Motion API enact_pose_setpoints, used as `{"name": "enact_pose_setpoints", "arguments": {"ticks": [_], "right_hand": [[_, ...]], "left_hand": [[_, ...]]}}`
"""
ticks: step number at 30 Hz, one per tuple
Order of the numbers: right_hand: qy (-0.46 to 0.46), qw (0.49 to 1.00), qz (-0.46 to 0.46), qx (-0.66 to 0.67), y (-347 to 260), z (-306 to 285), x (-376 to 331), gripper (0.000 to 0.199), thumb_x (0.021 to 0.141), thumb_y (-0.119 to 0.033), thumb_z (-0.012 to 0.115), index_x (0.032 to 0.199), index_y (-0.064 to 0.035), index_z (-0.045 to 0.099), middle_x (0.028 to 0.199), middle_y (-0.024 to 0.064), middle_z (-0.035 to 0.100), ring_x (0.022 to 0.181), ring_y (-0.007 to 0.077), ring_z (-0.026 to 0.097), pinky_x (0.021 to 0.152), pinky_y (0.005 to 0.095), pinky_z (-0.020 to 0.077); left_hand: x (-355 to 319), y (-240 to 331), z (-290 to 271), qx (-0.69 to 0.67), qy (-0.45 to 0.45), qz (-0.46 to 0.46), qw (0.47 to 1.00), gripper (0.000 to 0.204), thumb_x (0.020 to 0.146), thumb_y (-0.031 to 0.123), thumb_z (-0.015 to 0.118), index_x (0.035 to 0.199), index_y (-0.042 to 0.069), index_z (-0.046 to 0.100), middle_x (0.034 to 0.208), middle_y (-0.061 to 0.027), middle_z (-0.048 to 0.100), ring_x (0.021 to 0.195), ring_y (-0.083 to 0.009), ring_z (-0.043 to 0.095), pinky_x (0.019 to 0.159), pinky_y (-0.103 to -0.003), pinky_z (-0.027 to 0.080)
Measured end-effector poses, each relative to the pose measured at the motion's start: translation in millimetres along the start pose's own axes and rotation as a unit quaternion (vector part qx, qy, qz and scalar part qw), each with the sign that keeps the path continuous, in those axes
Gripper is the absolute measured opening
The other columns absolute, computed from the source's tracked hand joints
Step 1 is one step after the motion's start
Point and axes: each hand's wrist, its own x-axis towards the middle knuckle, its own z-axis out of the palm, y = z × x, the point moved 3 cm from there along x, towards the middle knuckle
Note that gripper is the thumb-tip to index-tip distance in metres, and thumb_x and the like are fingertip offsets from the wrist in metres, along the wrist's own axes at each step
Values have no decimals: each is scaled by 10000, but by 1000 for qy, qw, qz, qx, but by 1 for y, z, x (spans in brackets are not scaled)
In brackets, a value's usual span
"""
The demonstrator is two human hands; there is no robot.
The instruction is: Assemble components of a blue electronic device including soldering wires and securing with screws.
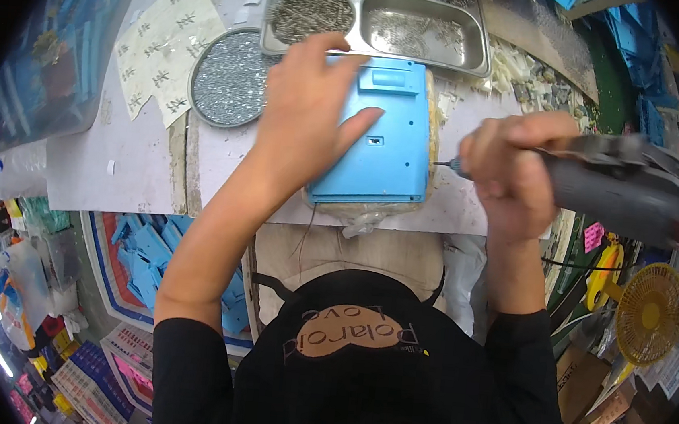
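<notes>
A light blue plastic panel [388, 168], with small holes and a raised block near its far edge, lies on a plastic-wrapped pad [362, 209] at the table's near edge. My left hand [304, 104] rests over the panel's left side, fingers apart, its thumb on the blue surface. The fingertips are by the far edge, close to the metal tray. My right hand [517, 163] is closed round a dark power screwdriver [624, 188], held level. Its thin bit points left and shows just beyond the panel's right edge; I cannot tell whether it touches anything.
Beyond the panel stands a metal tray [483, 51] with small screws in its compartments. A round dish [230, 81] of tiny metal parts sits left, beside a marked paper sheet [160, 47]. A bag of blue parts [54, 58] is far left; a yellow fan [650, 313] stands right.
</notes>
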Motion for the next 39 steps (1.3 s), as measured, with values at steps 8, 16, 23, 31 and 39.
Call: {"name": "enact_pose_setpoints", "arguments": {"ticks": [8,16,23,31,39], "right_hand": [[-79,991,-108,6,-64,-4,42,318,1017,-307,567,1225,-73,508,637,-39,425,559,104,418,590,285,379],[20,998,-49,-15,-40,-38,40,255,1009,-243,581,1169,-58,508,630,-31,416,512,78,390,555,259,362],[35,997,-52,-43,-33,-30,59,338,974,-270,646,1169,-41,491,637,-34,408,511,80,395,541,254,374],[128,970,29,-204,-30,-28,62,939,846,-336,806,1510,75,285,903,74,566,818,167,562,770,318,478],[146,959,29,-242,-34,-50,58,869,840,-203,763,1515,74,292,1011,123,560,922,208,568,866,372,496]], "left_hand": [[-30,-18,-118,-36,172,93,980,248,830,85,735,1041,40,612,1384,-163,557,1236,-331,589,1032,-482,475],[-522,-199,-176,154,444,-678,565,476,917,346,701,1102,-90,649,935,-156,683,796,-253,658,724,-379,529],[-352,-212,-179,382,373,-434,726,636,897,284,755,1378,-60,521,1474,-328,376,1399,-426,348,1143,-552,299],[172,-273,-77,132,93,-177,971,421,933,448,633,1147,97,725,1131,-100,746,1024,-312,704,986,-485,443],[316,-368,10,72,48,-428,900,492,904,504,640,1263,170,688,1336,-116,665,1292,-323,580,1057,-659,304]]}}
